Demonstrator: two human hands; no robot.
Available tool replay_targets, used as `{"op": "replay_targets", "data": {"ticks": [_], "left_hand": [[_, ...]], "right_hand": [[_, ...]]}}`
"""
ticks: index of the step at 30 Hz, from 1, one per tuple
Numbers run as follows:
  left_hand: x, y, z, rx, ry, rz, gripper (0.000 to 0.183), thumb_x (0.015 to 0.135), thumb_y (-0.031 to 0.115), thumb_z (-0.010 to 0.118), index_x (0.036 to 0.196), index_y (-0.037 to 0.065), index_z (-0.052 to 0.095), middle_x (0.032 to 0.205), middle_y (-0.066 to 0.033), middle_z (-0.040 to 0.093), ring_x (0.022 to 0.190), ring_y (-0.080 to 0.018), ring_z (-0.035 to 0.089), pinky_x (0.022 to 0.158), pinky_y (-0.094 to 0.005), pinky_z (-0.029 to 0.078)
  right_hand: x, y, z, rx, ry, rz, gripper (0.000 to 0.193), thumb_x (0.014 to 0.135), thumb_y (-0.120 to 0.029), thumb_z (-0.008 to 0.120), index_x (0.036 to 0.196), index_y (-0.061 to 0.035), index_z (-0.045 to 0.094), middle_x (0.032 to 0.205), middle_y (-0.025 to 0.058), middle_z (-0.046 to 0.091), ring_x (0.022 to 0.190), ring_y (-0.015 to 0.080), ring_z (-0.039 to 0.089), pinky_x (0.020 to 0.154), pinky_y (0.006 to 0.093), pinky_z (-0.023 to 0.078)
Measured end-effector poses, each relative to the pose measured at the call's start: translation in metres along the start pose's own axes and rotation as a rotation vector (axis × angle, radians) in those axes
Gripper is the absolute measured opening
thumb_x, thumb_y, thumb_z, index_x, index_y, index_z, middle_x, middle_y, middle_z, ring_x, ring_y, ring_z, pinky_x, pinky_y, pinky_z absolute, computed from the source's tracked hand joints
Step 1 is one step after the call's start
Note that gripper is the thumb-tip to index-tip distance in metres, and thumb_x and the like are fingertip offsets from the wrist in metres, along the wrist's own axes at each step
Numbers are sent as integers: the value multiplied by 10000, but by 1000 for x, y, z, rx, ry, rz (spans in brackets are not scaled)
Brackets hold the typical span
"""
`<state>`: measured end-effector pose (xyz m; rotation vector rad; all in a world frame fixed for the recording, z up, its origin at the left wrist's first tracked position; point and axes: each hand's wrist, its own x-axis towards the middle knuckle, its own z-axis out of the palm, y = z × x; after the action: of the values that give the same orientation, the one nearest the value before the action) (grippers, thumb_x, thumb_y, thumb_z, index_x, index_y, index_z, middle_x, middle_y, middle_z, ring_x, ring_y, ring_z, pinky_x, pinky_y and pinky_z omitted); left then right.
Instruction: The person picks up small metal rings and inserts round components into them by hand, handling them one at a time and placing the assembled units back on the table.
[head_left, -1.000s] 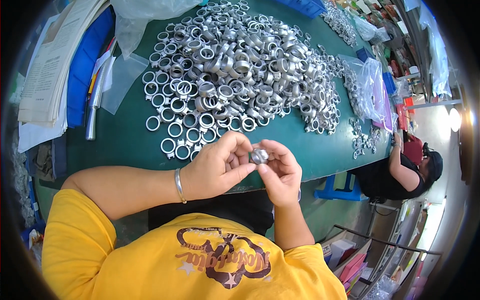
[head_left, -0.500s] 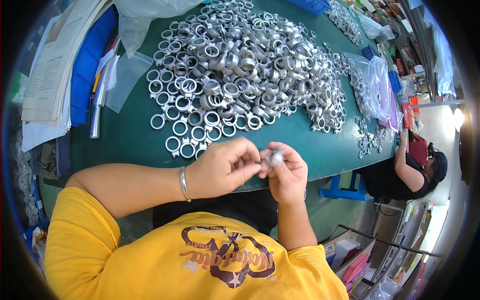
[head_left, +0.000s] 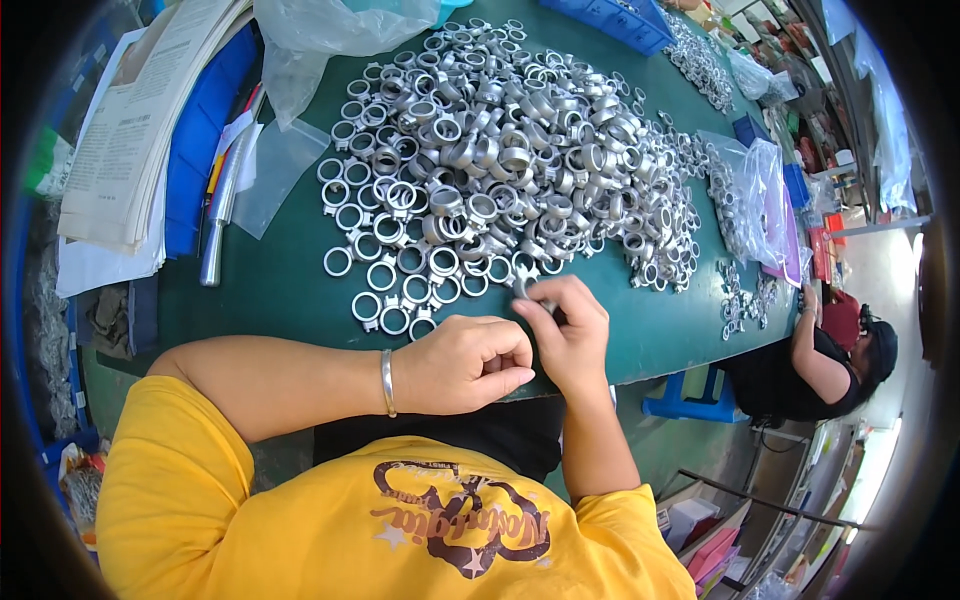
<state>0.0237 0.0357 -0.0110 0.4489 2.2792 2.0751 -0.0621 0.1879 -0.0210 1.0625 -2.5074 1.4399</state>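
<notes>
A large heap of grey metal rings with small lugs [head_left: 520, 155] spreads over the green table. At the heap's near edge, the thumb and fingers of my right hand [head_left: 572, 335] close on one metal ring [head_left: 521, 287], partly covered by the fingertips. Other loose rings lie just beyond it. My left hand [head_left: 465, 368], with a silver bangle [head_left: 387, 382] at the wrist, is held near the table's front edge, to the left of my right hand. Its fingers are curled with the thumb pressed against them; whatever they hold is hidden.
Left on the green table [head_left: 270, 300] are a metal rod tool [head_left: 220, 215], a clear plastic bag [head_left: 283, 178], a blue bin [head_left: 203, 140] and papers [head_left: 115, 150]. Another blue bin [head_left: 620, 22] stands at the back. A person in black [head_left: 815, 350] sits at the right, near a blue stool [head_left: 693, 402].
My hands have come apart. The right one moved forward from beside the left to the heap's near edge with a ring; the left drew slightly back, fingers still curled. The view has shifted slightly.
</notes>
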Motion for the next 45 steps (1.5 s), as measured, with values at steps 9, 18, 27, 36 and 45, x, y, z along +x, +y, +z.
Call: {"op": "replay_targets", "data": {"ticks": [9,18,27,36,45], "left_hand": [[2,-5,2,-491,128,-171,408,871,18,533,1231,15,341,922,-76,515,683,-88,556,602,-206,489],[3,-9,3,-190,258,50,154,758,-25,642,901,26,612,895,-59,564,757,-129,577,650,-233,479],[4,-10,2,-110,255,134,188,736,-16,672,910,19,609,896,-64,567,756,-146,592,664,-240,487],[3,-8,1,-154,205,99,203,741,12,687,924,-9,600,916,-78,566,775,-143,615,681,-230,528],[3,-10,1,-170,192,58,138,780,-37,632,909,-16,587,898,-78,564,754,-122,603,643,-216,516]], "right_hand": [[-38,-15,-20,813,75,388,141,789,4,661,904,20,579,681,30,599,529,24,476,466,150,361],[-34,-17,-9,350,52,48,242,717,60,670,950,33,610,812,78,603,669,111,545,546,210,418],[-34,-20,-13,162,66,-68,188,748,27,665,930,36,620,821,101,610,662,126,565,544,216,434],[-40,-23,-7,535,34,332,148,811,35,585,954,61,612,837,94,621,758,111,570,657,214,441],[-25,-25,-19,1299,-48,959,212,806,-102,523,869,83,604,549,69,508,351,76,328,330,196,243]]}}
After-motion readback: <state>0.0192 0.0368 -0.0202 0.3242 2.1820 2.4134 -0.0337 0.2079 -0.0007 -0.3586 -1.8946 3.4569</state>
